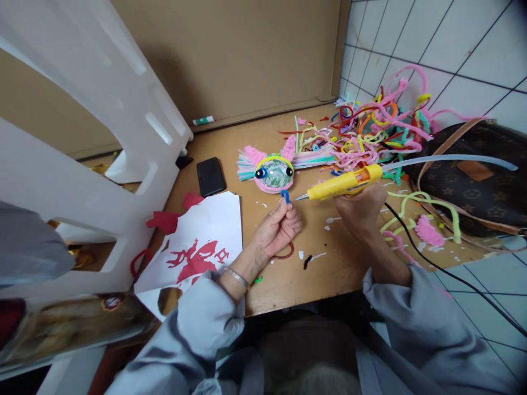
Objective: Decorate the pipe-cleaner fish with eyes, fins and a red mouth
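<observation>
Between thumb and fingers, my left hand (pixel 280 226) pinches a short bent piece of blue pipe cleaner (pixel 285 195). My right hand (pixel 362 207) is wrapped round the handle of a yellow hot glue gun (pixel 346 182). Its metal nozzle points left, close to the blue piece; I cannot tell whether they touch. A clear glue stick (pixel 453 159) sticks out of the gun's back end. Just beyond my left hand lies a pink pipe-cleaner creature (pixel 275 174) with two black-and-white eyes, pink ears and a yellow band. A bundle of pale strands lies behind it.
Tangled colourful pipe cleaners (pixel 382 123) fill the table's back right, beside a brown patterned handbag (pixel 486 175). A black flat case (pixel 211 176) and white paper with red cutouts (pixel 222 225) lie left. The gun's black cord (pixel 428 260) trails off right. A white plastic frame (pixel 135 60) stands left.
</observation>
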A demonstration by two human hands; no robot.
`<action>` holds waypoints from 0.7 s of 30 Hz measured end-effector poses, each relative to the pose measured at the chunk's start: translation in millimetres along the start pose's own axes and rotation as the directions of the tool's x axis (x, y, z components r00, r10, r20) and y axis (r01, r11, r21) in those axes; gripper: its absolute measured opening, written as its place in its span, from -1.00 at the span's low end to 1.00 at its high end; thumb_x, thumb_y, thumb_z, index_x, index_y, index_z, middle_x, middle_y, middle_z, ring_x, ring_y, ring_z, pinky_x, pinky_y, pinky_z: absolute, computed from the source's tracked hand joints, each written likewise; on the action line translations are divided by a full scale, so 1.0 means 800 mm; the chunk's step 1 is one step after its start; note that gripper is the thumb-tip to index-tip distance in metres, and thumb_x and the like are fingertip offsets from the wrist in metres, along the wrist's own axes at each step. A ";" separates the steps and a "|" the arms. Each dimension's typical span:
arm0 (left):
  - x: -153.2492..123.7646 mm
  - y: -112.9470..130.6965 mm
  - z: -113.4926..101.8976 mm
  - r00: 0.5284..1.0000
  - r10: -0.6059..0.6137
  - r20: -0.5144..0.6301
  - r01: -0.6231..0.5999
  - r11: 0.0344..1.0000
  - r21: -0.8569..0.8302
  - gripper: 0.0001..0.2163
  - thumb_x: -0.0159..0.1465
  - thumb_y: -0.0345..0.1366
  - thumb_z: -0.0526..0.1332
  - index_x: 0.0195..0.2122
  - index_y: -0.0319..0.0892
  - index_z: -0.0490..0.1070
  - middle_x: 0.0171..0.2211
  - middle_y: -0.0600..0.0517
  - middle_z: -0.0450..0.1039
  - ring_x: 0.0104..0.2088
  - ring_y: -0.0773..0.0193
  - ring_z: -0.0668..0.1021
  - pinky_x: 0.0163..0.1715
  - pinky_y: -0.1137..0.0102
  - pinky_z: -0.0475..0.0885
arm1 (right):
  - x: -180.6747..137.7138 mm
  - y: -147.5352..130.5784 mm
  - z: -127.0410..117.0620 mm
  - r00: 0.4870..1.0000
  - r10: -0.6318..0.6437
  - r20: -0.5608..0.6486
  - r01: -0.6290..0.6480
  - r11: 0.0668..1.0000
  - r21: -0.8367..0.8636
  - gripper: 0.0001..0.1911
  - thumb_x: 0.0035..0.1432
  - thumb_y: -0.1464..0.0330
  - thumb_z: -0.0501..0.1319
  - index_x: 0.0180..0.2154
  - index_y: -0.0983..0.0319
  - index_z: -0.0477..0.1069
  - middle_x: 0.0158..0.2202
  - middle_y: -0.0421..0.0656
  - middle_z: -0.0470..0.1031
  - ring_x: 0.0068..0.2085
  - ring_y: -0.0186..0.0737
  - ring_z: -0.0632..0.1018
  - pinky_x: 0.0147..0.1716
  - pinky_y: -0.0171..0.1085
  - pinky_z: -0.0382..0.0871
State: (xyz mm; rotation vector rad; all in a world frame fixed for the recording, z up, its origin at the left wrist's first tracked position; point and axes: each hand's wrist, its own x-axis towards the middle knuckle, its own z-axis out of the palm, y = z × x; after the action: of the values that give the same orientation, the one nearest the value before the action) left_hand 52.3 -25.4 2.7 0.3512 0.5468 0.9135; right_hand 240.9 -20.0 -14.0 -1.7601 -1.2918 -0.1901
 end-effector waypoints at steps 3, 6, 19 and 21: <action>0.008 0.001 -0.009 0.986 0.152 -0.063 -0.148 0.987 0.063 -0.73 0.35 -0.36 0.23 -0.52 -0.27 0.39 -0.62 0.14 0.27 -0.63 0.52 0.29 -0.56 0.60 0.23 | 0.005 0.005 0.000 1.000 0.000 0.003 0.000 0.998 -0.070 -0.81 -0.11 0.23 0.21 -0.43 0.14 0.26 -0.36 0.01 0.46 -0.25 0.09 0.51 -0.24 0.02 0.41; 0.016 0.005 -0.021 0.902 0.400 -0.161 -0.370 0.910 0.186 -0.79 0.22 -0.35 0.38 -0.51 -0.27 0.43 -0.59 0.14 0.37 -0.61 0.55 0.31 -0.55 0.63 0.21 | 0.011 0.007 -0.001 0.991 0.032 0.128 -0.010 0.985 -0.174 -0.68 -0.11 0.24 0.23 -0.25 0.21 0.36 -0.24 0.06 0.51 -0.22 0.11 0.52 -0.25 -0.01 0.40; 0.017 0.010 -0.033 0.777 0.628 -0.030 -0.495 0.640 0.588 -0.61 0.06 0.04 0.41 -0.57 -0.21 0.46 -0.57 0.10 0.43 -0.53 0.44 0.34 -0.42 0.48 0.25 | -0.016 0.024 -0.027 0.908 0.156 0.390 0.053 0.879 -0.474 -0.61 0.06 0.18 0.26 -0.16 0.34 0.49 -0.17 0.08 0.58 -0.20 -0.01 0.55 -0.30 -0.22 0.25; 0.016 0.010 -0.031 0.776 0.630 -0.018 -0.494 0.627 0.602 -0.61 0.07 0.05 0.39 -0.56 -0.21 0.46 -0.56 0.10 0.43 -0.52 0.43 0.34 -0.41 0.47 0.25 | -0.018 0.020 -0.032 0.890 0.159 0.427 0.097 0.850 -0.517 -0.59 0.10 0.16 0.26 -0.15 0.36 0.50 -0.17 0.09 0.59 -0.18 0.02 0.56 -0.29 -0.20 0.25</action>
State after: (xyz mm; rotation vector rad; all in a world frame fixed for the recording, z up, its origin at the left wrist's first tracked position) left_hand 38.4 -9.0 -17.3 1.0261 0.9615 1.4150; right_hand 257.3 -49.1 -17.3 -2.4033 -1.6545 -0.1191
